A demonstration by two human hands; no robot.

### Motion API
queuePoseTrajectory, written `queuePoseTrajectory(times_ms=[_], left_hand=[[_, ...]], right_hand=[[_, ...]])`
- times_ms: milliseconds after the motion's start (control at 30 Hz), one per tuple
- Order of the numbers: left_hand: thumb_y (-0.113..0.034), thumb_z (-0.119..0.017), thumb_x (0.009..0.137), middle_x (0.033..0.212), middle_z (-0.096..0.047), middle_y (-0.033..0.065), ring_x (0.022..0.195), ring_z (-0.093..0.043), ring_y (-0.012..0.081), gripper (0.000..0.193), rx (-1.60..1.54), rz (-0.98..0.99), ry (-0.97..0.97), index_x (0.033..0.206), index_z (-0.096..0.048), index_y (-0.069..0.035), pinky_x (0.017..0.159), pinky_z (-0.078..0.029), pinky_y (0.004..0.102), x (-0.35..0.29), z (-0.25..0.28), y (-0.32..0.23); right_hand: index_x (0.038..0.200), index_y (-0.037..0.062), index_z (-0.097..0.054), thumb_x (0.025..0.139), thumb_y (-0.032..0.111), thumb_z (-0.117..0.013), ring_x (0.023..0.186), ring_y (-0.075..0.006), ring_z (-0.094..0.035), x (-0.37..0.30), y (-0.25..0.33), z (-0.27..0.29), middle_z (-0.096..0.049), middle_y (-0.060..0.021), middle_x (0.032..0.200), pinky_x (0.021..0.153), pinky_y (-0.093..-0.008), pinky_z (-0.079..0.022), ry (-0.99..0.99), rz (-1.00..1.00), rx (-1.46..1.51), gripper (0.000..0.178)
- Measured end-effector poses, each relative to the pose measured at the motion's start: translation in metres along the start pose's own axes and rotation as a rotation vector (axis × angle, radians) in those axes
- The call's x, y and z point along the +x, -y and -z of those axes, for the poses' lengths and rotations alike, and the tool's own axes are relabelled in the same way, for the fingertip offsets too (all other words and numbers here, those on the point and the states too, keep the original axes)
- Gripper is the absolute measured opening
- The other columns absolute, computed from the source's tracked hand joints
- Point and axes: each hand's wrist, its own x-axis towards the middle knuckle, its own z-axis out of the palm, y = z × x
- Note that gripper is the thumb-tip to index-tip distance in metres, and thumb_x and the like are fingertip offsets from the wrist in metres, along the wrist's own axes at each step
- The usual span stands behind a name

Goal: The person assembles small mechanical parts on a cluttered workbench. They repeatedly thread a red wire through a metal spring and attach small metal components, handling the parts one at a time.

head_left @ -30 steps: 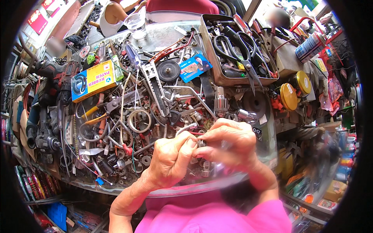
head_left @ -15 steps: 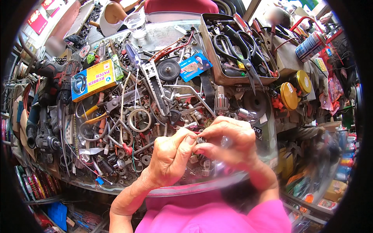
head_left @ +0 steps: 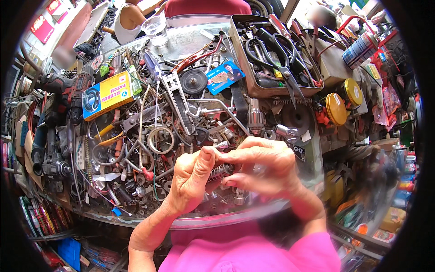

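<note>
Now more spring (head_left: 221, 172) shows — left hand (head_left: 191, 180) gripping it, right hand (head_left: 269, 167) spread beside it.

The glass table (head_left: 183, 38) bears a tin (head_left: 263, 92), with a cup (head_left: 156, 31) and heaped metal parts (head_left: 136, 145) to its left and a chuck (head_left: 255, 119) by its near side.

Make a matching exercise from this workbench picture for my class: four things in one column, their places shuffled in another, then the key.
Things
1. coil spring
2. dark-handled scissors
3. cream ring
4. round yellow lids

Places
A. right of the open metal box
B. between the left hand and the right hand
C. handles inside the metal box, blades reaching past its edge
D. among loose parts, left of both hands

Pairs: 1-B, 2-C, 3-D, 4-A
</note>
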Motion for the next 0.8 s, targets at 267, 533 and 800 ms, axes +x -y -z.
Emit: queuePoseTrajectory(times_ms=[267,533,800], left_hand=[[-0.021,-0.046,0.100,0.055,-0.048,0.0014,0.048,-0.041,0.0052,0.027,0.345,-0.383,-0.089,0.090,-0.059,0.001,0.045,-0.034,0.0220,0.004,-0.004,0.018],[-0.047,-0.034,0.099,0.083,-0.065,0.0136,0.056,-0.058,0.0111,0.053,-0.136,0.022,-0.005,0.102,-0.056,0.001,0.044,-0.038,0.0192,0.007,0.007,0.000],[-0.057,-0.024,0.097,0.107,-0.061,0.0281,0.076,-0.067,0.0226,0.071,-0.517,-0.088,0.168,0.125,-0.043,0.005,0.043,-0.040,0.0183,0.013,0.017,0.003]], right_hand=[[0.092,0.0012,-0.071,0.068,0.013,-0.082,0.062,-0.0163,-0.063,0.001,0.000,-0.005,-0.066,-0.0088,0.073,0.057,-0.0260,-0.050,-0.145,-0.005,-0.170,0.028],[0.091,-0.0051,-0.066,0.083,0.007,-0.072,0.075,-0.0100,-0.065,0.000,0.001,-0.008,-0.068,-0.0076,0.082,0.065,-0.0224,-0.054,-0.309,-0.408,0.302,0.016],[0.094,-0.0006,-0.068,0.086,0.021,-0.070,0.049,-0.0010,-0.050,0.002,-0.003,-0.004,-0.066,-0.0029,0.072,0.041,-0.0160,-0.038,-0.387,-0.509,0.434,0.023]])
